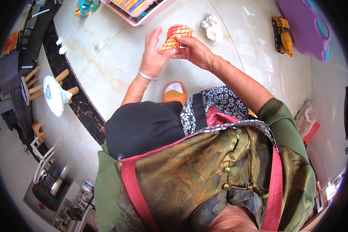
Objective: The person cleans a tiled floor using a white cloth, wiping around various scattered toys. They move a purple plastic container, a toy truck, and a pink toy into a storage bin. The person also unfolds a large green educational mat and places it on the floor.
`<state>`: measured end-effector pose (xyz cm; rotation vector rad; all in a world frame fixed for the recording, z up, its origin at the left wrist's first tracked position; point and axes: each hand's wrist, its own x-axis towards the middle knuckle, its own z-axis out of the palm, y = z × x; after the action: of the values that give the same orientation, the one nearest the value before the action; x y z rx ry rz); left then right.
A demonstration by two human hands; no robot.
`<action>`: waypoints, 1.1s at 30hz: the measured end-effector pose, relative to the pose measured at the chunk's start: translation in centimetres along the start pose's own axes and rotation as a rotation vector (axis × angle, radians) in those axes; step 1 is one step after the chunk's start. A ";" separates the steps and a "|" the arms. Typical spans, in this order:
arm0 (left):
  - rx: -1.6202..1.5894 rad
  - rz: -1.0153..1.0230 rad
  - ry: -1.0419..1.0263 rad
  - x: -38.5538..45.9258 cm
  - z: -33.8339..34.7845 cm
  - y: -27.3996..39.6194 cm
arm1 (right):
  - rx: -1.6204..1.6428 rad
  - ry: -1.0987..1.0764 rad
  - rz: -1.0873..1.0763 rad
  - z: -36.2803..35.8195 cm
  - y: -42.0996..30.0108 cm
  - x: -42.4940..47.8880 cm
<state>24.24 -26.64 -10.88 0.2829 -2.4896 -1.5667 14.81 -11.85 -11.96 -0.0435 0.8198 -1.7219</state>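
Note:
My right hand [197, 52] pinches a small red-and-yellow piece with a criss-cross pattern [178, 32], its thumb lying on the near face. What the piece is made of cannot be told. Wearing a silver-coloured bracelet [146, 76], my left hand [154, 55] is beside it with its fingers raised, slightly blurred and apart from the piece. The left thumb reaches in under the piece's lower end, close to the right fingertips. Both hands are above the pale marble-look floor, beyond my orange slipper [175, 90].
Crumpled white paper [212, 28] lies right of my hands. A pink tray [139, 21] with coloured sticks is ahead. Farther right are a yellow toy cement truck [282, 36] and a purple plastic case [304, 26]. A small stool [54, 94] stands at left.

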 end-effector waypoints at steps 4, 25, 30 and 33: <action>-0.822 -0.571 0.019 -0.1 -0.7 0.1 | -0.046 0.018 -0.109 -0.1 -0.6 0.2; -1.330 -0.636 0.022 3.0 0.2 0.1 | -1.069 0.360 -0.789 3.8 -1.1 0.8; -1.446 -0.697 0.004 3.0 0.8 1.4 | -1.333 0.382 -0.729 3.8 -0.8 0.4; -1.500 -0.694 -0.009 3.0 0.4 1.7 | -1.180 0.307 -0.692 2.7 -0.5 1.0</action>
<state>21.15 -26.30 -9.37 0.8355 -0.6028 -3.0520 15.25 -13.99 -10.03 -0.9662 2.1383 -1.6076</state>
